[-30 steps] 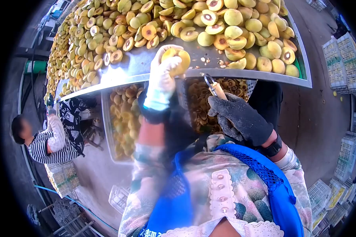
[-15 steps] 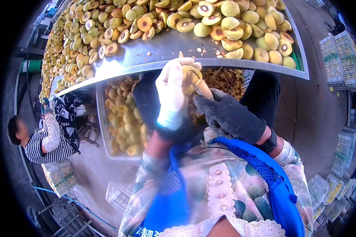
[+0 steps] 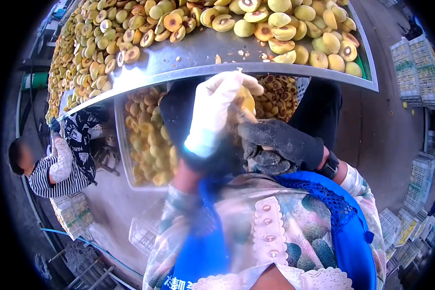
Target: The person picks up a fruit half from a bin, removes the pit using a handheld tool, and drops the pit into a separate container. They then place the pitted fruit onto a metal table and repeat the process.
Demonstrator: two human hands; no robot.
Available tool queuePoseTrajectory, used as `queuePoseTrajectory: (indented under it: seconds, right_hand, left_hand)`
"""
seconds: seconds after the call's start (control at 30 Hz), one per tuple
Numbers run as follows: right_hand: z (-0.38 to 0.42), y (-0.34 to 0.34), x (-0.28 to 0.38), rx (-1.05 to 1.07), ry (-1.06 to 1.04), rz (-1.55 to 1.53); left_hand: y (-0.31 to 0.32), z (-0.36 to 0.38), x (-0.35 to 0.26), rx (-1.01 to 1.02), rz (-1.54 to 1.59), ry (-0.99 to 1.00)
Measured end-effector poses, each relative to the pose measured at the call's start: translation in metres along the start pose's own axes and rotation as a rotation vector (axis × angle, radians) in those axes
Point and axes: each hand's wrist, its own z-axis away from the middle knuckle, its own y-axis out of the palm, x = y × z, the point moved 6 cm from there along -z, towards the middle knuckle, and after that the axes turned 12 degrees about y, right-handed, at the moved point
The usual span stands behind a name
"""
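My left hand (image 3: 215, 108), in a white glove, is closed around a yellow fruit half (image 3: 245, 100) just below the metal table's front edge. My right hand (image 3: 278, 145), in a dark dusty glove, has its fingers curled around a small tool, whose tip (image 3: 249, 116) touches the fruit; the rest of the tool is hidden by the glove. Beneath both hands is a heap of brown fruit scraps (image 3: 277, 98). To the left a clear bin (image 3: 125, 166) holds yellow fruit halves.
The metal table (image 3: 193, 50) bears a large pile of halved fruit (image 3: 164, 19). A co-worker in a striped top (image 3: 58, 174) is at the left. Stacked crates (image 3: 418, 70) stand at the right, more crates (image 3: 72, 212) at the lower left.
My left hand has turned and its fingers now cover more of the fruit. My right hand has shifted slightly down, and the view has moved a little.
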Motion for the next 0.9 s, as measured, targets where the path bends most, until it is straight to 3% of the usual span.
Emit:
queuePoseTrajectory:
  seconds: [0.1, 0.2, 0.27, 0.3, 0.37, 0.4, 0.43, 0.5, 0.6, 0.67, 0.7, 0.73, 0.77, 0.8, 0.87, 0.9]
  right_hand:
    - [-0.018, -0.013, -0.023, 0.263, 0.07, -0.193]
    - [-0.023, -0.012, -0.028, 0.431, 0.09, -0.393]
    - [-0.022, -0.017, -0.029, 0.312, 0.139, -0.342]
    - [-0.021, -0.021, -0.028, 0.252, 0.162, -0.31]
    - [-0.021, -0.045, -0.025, 0.094, 0.103, -0.129]
    - [-0.024, -0.064, -0.025, -0.016, 0.036, 0.024]
    - [-0.042, -0.112, -0.046, -0.164, -0.13, 0.284]
    - [-0.056, -0.141, -0.065, -0.391, 0.084, 0.02]
    - [-0.033, -0.104, -0.04, -0.442, 0.169, -0.066]
    - [-0.035, -0.103, -0.034, -0.387, 0.152, -0.066]
    - [-0.036, -0.102, -0.03, -0.38, 0.151, -0.074]
    - [-0.036, -0.1, -0.026, -0.374, 0.149, -0.081]
    - [-0.035, -0.098, -0.023, -0.187, 0.101, -0.128]
    - [-0.036, -0.098, -0.022, -0.232, 0.089, -0.142]
    - [-0.038, -0.096, -0.02, -0.325, 0.061, -0.177]
    - [-0.042, -0.106, -0.023, -0.383, 0.002, -0.001]
  left_hand:
    - [0.003, 0.0, 0.003, 0.101, 0.064, -0.072]
    - [-0.002, -0.002, 0.015, -0.063, 0.34, 0.073]
    - [-0.036, -0.001, 0.038, -0.416, 0.395, 0.031]
    - [-0.057, -0.001, 0.038, -0.554, 0.283, 0.143]
    - [-0.09, 0.004, 0.022, -0.599, 0.243, 0.208]
    - [-0.104, 0.016, 0.008, -0.503, 0.312, 0.157]
    - [-0.123, 0.029, -0.004, -0.488, 0.038, 0.105]
    - [-0.171, 0.045, -0.008, -0.525, -0.501, 0.006]
    - [-0.216, 0.046, -0.028, -0.407, -1.896, 0.261]
    - [-0.228, 0.008, -0.055, -0.419, -1.642, 0.277]
    - [-0.245, -0.02, -0.047, -0.171, -1.932, 0.479]
    - [-0.245, -0.045, -0.049, -0.12, -1.949, 0.501]
    - [-0.245, -0.071, -0.052, -0.069, -1.965, 0.524]
    - [-0.225, -0.097, -0.065, -0.226, -1.714, 0.375]
    - [-0.236, -0.156, -0.044, -0.089, -1.705, 0.358]
    - [-0.258, -0.188, -0.016, -0.008, -1.662, 0.247]
